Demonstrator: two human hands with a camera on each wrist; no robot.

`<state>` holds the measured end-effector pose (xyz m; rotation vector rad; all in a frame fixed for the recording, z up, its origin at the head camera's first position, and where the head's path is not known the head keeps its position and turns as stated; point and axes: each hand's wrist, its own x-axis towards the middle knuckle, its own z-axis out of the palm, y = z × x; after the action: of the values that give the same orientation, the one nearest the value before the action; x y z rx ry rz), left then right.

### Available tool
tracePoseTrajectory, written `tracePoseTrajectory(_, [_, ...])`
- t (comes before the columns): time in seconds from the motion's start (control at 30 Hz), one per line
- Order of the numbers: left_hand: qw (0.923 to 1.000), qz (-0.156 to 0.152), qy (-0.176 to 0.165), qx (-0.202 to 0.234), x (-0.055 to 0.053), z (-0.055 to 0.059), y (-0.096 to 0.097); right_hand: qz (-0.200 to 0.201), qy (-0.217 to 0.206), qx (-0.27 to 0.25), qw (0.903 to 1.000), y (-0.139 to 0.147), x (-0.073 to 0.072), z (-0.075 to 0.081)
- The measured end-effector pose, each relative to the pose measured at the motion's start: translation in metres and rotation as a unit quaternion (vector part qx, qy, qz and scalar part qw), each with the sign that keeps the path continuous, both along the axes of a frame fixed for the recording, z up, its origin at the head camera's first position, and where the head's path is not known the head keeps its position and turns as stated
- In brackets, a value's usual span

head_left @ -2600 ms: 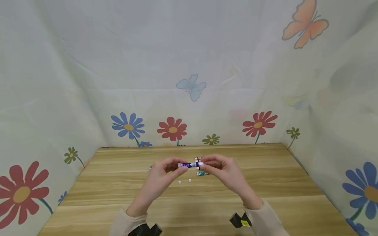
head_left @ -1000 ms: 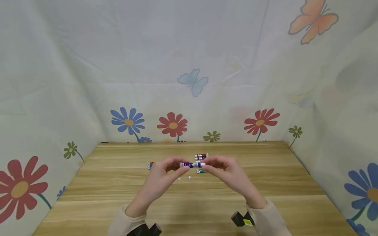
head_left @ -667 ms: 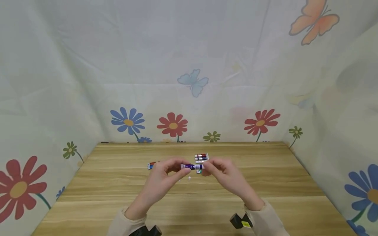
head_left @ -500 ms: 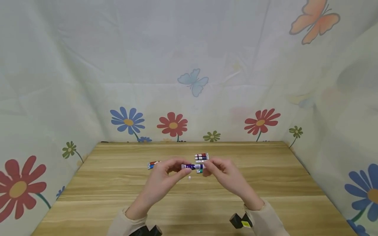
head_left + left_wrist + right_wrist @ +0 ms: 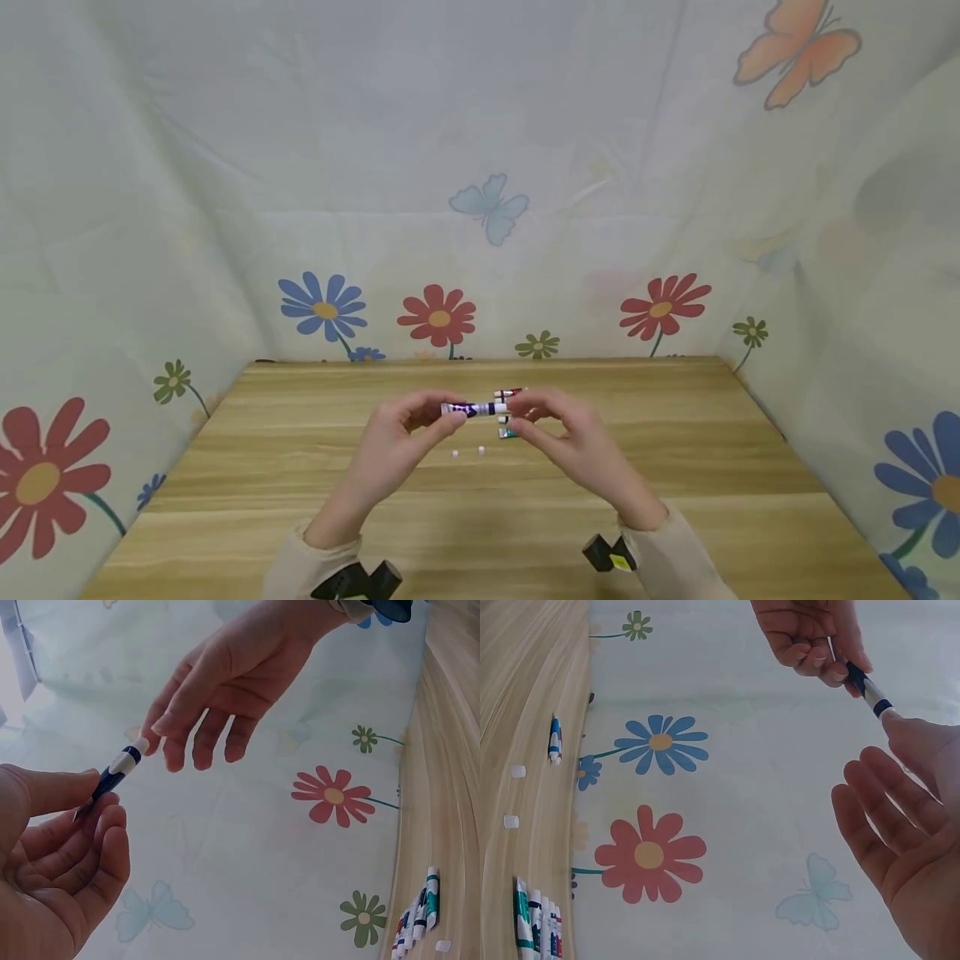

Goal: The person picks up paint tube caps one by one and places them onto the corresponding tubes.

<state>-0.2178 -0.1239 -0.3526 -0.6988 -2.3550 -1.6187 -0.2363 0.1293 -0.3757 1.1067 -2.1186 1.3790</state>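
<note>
Above the wooden table [image 5: 720, 467], a purple tube [image 5: 478, 409] sits between both hands [image 5: 393, 446] [image 5: 581, 437].

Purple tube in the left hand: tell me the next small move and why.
Perhaps have the right hand pinch and twist the white end, seemingly the cap, of the purple tube. The left hand steadies the tube in a pinch, and the right hand's fingertips are at that end with thumb and forefinger parted. Two loose white caps lie on the tabletop, which suggests cap work.
</note>
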Motion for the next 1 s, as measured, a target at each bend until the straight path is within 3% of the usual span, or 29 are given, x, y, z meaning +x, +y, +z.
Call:
tracePoseTrajectory(0.1, [0.9998,-0.010,-0.013,-0.005,-0.001,0.000,0.001,0.000,0.026,-0.006,0.9996,0.000,-0.001,0.000])
tracePoseTrajectory(0.27, [0.9994,-0.018,-0.025,-0.016,0.000,-0.002,0.003,-0.003,0.029,-0.010,0.9995,0.000,-0.001,-0.001])
tracePoseTrajectory(0.5, [0.9993,-0.024,-0.026,-0.006,0.000,-0.005,0.009,-0.038,-0.003,0.030,0.9988,-0.003,-0.001,-0.003])
tracePoseTrajectory(0.83, [0.9995,-0.016,0.003,-0.027,0.003,-0.009,0.013,-0.007,-0.027,0.045,0.9986,-0.006,-0.002,-0.009])
tracePoseTrajectory(1.0, [0.9992,-0.002,0.012,-0.038,0.001,-0.012,0.016,-0.001,-0.077,0.041,0.9962,-0.005,-0.003,-0.008])
